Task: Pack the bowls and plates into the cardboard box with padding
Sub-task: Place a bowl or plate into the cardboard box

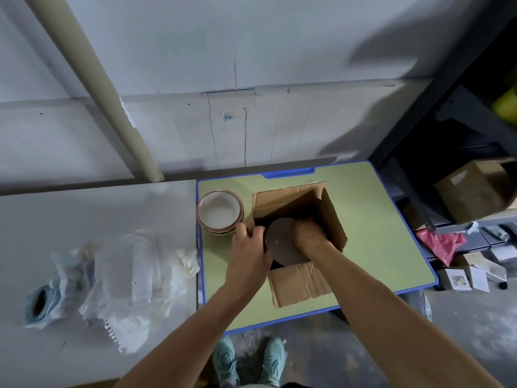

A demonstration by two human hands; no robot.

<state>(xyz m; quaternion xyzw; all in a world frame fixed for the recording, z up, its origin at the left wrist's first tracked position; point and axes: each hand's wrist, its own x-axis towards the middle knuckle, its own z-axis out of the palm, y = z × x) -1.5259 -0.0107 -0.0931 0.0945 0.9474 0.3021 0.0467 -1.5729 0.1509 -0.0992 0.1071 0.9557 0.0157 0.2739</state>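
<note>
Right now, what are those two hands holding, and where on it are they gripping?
A dark round plate, at the mouth of the cardboard box: the left hand grips its left edge, the right hand its right edge.

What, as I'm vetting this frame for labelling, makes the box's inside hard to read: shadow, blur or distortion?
Head view: mostly shadow, the cardboard box is near black inside and the dark plate in the left hand and right hand barely stands out. Head view: wide-angle distortion slants the green table edges; the shelf at far right is dim and smeared.
</note>
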